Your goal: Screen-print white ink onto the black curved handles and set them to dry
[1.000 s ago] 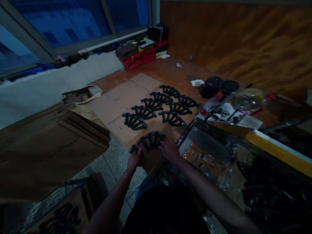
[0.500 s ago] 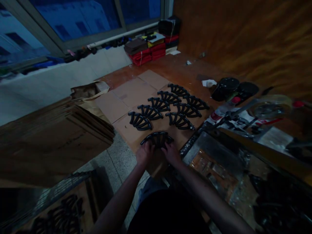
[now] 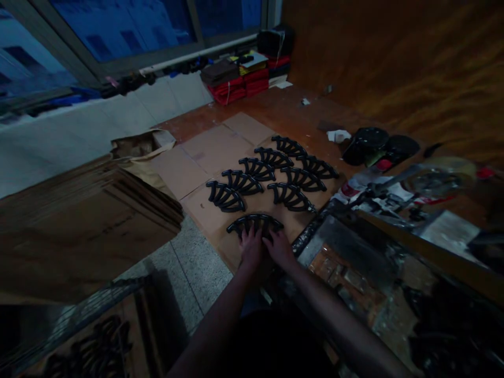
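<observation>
At the near end of the cardboard sheet point(image 3: 189, 163), the left hand point(image 3: 251, 248), fingers partly spread, and the right hand point(image 3: 279, 248), fingers bent, touch one fan-shaped black piece point(image 3: 258, 217), though how firmly I cannot tell, with eight similar pieces point(image 3: 241, 181) farther up it

Reddish-brown table point(image 3: 311, 113); cardboard sheet point(image 3: 192, 157), red bundles point(image 3: 242, 86) on it.

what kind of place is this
Probably a small workshop or packing area: black parts laid in rows on cardboard, a tape roll, and a stack of cardboard sheets.
</observation>
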A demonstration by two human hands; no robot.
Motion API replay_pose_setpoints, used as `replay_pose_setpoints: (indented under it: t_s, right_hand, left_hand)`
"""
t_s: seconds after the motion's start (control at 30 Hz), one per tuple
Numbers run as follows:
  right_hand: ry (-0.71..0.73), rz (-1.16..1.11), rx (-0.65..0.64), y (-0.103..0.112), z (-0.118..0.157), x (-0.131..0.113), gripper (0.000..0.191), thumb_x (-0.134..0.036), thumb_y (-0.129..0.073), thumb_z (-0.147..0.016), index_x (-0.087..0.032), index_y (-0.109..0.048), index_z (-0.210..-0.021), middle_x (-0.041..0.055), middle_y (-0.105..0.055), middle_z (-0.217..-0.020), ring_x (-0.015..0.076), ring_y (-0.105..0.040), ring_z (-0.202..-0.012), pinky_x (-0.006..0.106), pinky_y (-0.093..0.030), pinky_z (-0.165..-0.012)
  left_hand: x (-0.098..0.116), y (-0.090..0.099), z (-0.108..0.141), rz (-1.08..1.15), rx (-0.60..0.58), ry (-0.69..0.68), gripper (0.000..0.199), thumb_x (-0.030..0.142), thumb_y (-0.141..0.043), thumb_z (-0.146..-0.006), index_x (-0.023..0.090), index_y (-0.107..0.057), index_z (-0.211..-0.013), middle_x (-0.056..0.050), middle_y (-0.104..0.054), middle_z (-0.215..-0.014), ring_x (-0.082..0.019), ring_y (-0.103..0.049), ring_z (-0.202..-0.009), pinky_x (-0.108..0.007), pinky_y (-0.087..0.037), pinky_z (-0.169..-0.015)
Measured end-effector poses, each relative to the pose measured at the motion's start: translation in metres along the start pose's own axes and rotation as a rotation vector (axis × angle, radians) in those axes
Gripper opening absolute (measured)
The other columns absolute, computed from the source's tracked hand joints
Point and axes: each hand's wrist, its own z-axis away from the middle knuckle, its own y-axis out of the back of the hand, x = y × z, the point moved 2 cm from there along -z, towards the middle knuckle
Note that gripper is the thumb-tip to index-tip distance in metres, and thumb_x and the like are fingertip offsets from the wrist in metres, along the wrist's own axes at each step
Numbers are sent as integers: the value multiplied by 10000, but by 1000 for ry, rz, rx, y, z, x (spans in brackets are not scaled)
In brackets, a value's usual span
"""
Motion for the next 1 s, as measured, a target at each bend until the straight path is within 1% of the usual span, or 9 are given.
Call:
replay_pose_setpoints:
  t_s: [0.17,0.3,0.43,0.53,0.63,0.77,0.87,0.93,1.0]
  right_hand:
    - [118,-111,180,18,22,10,452,-386,-488,-953,-129,-608,-1306,152,-625,-1145,262,-578,-1105,378,-458,-989]
    - [113,-144,243,36,31,16,464,-386,-455,-963,-160,-571,-1351,144,-621,-1205,260,-560,-1150,390,-450,-1001]
    - [-31,-57,68,35,25,15,498,-384,-431,-976,-139,-519,-1400,164,-604,-1283,265,-548,-1194,383,-410,-1032]
    - [-81,-18,-44,28,19,9,532,-398,-418,-987,-89,-491,-1414,192,-570,-1345,277,-511,-1256,386,-369,-1066]
    - [-98,-11,-84,24,11,2,534,-398,-426,-990,-59,-502,-1395,205,-555,-1363,279,-486,-1285,379,-352,-1078]
    - [-104,-43,-85,30,10,-5,446,-377,-471,-976,-119,-572,-1326,173,-583,-1337,265,-499,-1268,386,-369,-1059]
    - [-15,-108,-48,43,24,-3,377,-352,-520,-957,-162,-616,-1268,128,-634,-1270,242,-533,-1223,369,-392,-1039]
    - [39,-172,50,54,41,12,361,-341,-542,-948,-199,-617,-1272,87,-644,-1263,214,-538,-1220,345,-391,-1044]
    - [-41,-232,191,66,66,46,357,-349,-529,-951,-234,-616,-1278,58,-642,-1278,201,-545,-1218,334,-399,-1041]
  left_hand:
    - [-4,24,-3,-4,26,-191,482,357,-585,-891,288,-564,-1368,-60,-495,-1485,-352,-428,-1343,-509,-428,-1055]
    - [2,39,-26,-44,54,-415,515,404,-627,-866,305,-559,-1367,-65,-506,-1473,-334,-401,-1367,-487,-388,-1096]
    - [6,32,-60,-85,-86,-588,514,431,-650,-848,323,-575,-1345,-53,-494,-1483,-314,-395,-1376,-490,-343,-1128]
    - [4,23,-77,-119,-157,-625,512,421,-678,-827,330,-592,-1323,-46,-514,-1466,-309,-402,-1371,-496,-322,-1137]
    - [2,17,-85,-141,-156,-626,525,388,-688,-820,331,-583,-1330,-51,-504,-1473,-308,-403,-1370,-487,-333,-1126]
    - [2,14,-86,-173,-121,-658,506,389,-654,-844,297,-578,-1335,-68,-514,-1466,-304,-412,-1368,-474,-332,-1126]
    - [-3,11,-83,-196,-84,-710,556,408,-619,-859,267,-525,-1389,-85,-469,-1505,-320,-391,-1390,-497,-333,-1123]
    - [-10,8,-85,-170,-16,-734,610,414,-619,-842,231,-498,-1411,-113,-448,-1515,-348,-375,-1402,-523,-350,-1106]
    - [-17,5,-90,-91,62,-743,587,420,-584,-835,174,-538,-1367,-158,-492,-1473,-352,-411,-1380,-505,-373,-1097]
